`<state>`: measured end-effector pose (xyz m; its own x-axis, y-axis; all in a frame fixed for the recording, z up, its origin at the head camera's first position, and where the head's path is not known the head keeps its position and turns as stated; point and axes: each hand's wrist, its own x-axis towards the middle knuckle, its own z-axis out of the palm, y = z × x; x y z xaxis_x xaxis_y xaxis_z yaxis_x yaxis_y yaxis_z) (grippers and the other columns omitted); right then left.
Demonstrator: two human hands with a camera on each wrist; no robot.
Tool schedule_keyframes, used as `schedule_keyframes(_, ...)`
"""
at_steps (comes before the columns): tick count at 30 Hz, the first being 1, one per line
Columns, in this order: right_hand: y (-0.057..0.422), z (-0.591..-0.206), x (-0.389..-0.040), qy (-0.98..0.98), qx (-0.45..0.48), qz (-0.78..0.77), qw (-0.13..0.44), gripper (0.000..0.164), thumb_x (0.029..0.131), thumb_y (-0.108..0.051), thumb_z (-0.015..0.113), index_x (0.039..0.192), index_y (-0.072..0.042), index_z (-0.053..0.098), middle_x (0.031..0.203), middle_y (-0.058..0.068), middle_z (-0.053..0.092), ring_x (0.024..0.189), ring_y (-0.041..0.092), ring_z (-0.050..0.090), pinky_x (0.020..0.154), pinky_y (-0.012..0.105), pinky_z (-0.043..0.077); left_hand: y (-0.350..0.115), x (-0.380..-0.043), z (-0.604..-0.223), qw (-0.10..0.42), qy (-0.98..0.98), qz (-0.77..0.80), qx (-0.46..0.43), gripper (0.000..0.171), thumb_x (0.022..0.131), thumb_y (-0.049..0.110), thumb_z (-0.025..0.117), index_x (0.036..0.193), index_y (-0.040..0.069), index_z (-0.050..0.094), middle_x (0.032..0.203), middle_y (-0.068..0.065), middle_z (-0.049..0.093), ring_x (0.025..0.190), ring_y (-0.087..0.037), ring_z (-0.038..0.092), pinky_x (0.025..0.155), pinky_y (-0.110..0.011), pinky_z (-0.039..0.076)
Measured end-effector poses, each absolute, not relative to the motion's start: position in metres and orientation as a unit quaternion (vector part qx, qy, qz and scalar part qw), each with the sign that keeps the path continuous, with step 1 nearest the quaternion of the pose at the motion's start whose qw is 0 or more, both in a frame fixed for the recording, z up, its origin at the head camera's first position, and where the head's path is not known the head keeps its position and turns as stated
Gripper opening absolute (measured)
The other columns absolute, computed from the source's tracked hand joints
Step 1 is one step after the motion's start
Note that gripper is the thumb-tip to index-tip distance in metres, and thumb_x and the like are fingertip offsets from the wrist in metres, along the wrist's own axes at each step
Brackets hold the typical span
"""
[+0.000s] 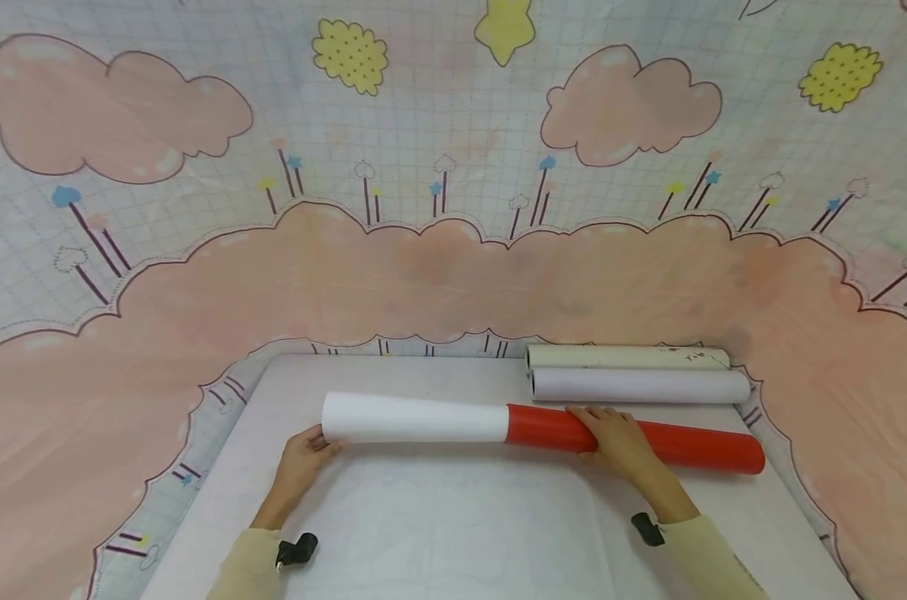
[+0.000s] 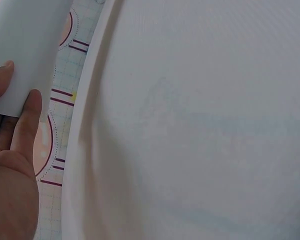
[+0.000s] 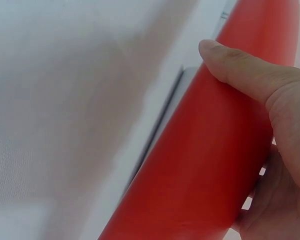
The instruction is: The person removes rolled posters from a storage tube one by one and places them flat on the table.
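Note:
A long roll runs sideways across the head view: its left part is a white tube of paper (image 1: 416,418), its right part a red roll (image 1: 704,450). The white part meets the red at a straight edge. My left hand (image 1: 303,462) holds the white tube's left end, the thumb on one side and fingers on the other in the left wrist view, at the edge of the white paper (image 2: 27,50). My right hand (image 1: 618,442) grips the red roll near its middle. In the right wrist view the thumb lies across the red surface (image 3: 190,150), with the fingers partly hidden behind it.
Behind the red roll, a cream roll (image 1: 626,357) and a white roll (image 1: 641,387) lie side by side at the table's back right. A white cloth covers the table (image 1: 453,525). A curtain with printed clouds (image 1: 453,283) hangs around the back and sides.

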<state>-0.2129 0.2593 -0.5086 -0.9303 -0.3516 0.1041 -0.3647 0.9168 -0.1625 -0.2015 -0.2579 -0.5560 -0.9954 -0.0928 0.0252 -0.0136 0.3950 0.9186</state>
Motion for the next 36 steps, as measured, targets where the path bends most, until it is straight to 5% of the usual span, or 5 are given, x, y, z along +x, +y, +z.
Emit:
schedule_keyframes(10, 0.275, -0.509, -0.214, -0.981, 0.161, 0.097, 0.045, 0.079, 0.073, -0.026, 0.087, 0.142, -0.014, 0.050, 0.131, 0.017, 0.061, 0.119, 0.040, 0.056, 0.100, 0.064, 0.041, -0.280, -0.191, -0.557, 0.065, -0.827, -0.555, 0.055, 0.049, 0.088, 0.013, 0.073, 0.129, -0.009, 0.057, 0.119, -0.029, 0.066, 0.089, 0.015, 0.059, 0.077, -0.007, 0.049)
schedule_keyframes(36, 0.301, -0.527, -0.228, -0.977, 0.195, 0.074, 0.054, 0.079, 0.072, -0.028, 0.087, 0.140, -0.012, 0.052, 0.132, 0.019, 0.060, 0.119, 0.044, 0.055, 0.100, 0.065, 0.040, -0.272, -0.188, -0.545, 0.073, -0.828, -0.550, 0.084, 0.047, 0.090, 0.008, 0.069, 0.130, -0.011, 0.055, 0.124, -0.031, 0.063, 0.089, 0.018, 0.054, 0.075, -0.004, 0.046)
